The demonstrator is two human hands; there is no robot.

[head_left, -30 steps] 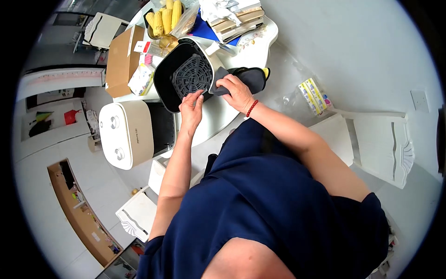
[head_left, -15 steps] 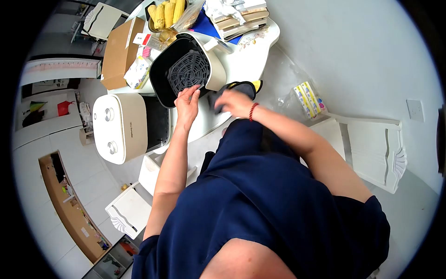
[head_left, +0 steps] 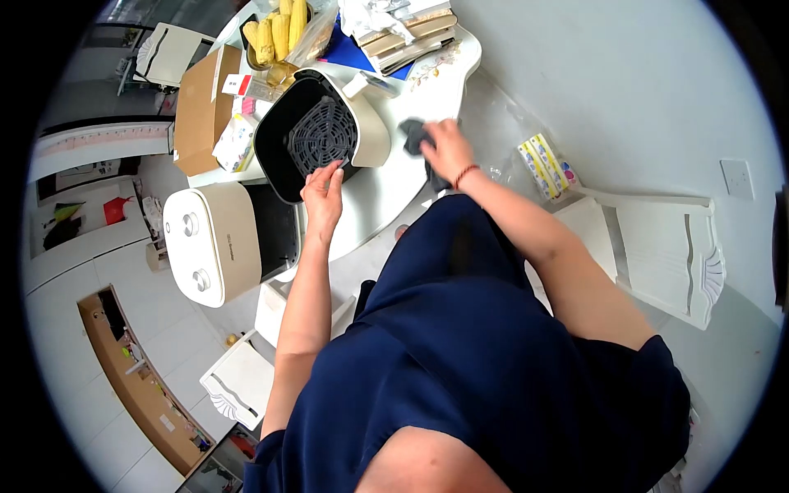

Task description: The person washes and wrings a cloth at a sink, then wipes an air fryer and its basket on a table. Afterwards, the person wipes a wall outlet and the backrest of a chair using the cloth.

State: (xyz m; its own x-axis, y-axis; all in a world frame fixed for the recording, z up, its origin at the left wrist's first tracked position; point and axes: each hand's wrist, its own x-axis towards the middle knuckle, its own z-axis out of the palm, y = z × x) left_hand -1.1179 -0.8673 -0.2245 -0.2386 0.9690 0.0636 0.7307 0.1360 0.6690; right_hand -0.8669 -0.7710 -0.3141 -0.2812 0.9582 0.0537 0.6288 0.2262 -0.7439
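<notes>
An air fryer basket [head_left: 374, 135], black inside with a cream front panel, sits tilted toward me on the white table [head_left: 370, 193]. A dark slatted rack [head_left: 325, 131] lies in its bottom. My left hand [head_left: 323, 197] pinches the basket's near rim with thumb and fingers. To the right of the basket, my right hand [head_left: 448, 154] grips a dark grey cloth [head_left: 416, 135] near the table's edge; part of it hangs below the fingers. The cream air fryer body [head_left: 215, 238], with two knobs, stands left of my left hand, its drawer space showing dark.
Corn cobs [head_left: 275, 34], a cardboard box [head_left: 204, 115] and a tissue pack [head_left: 236, 144] crowd the far left of the table. Stacked books [head_left: 407, 45] stand at the back. A white chair [head_left: 657, 255] is at the right, another [head_left: 238, 382] at lower left.
My right hand has moved right, away from the basket, carrying the cloth, which is now bunched up. My left hand stays at the basket's rim. The view has shifted slightly.
</notes>
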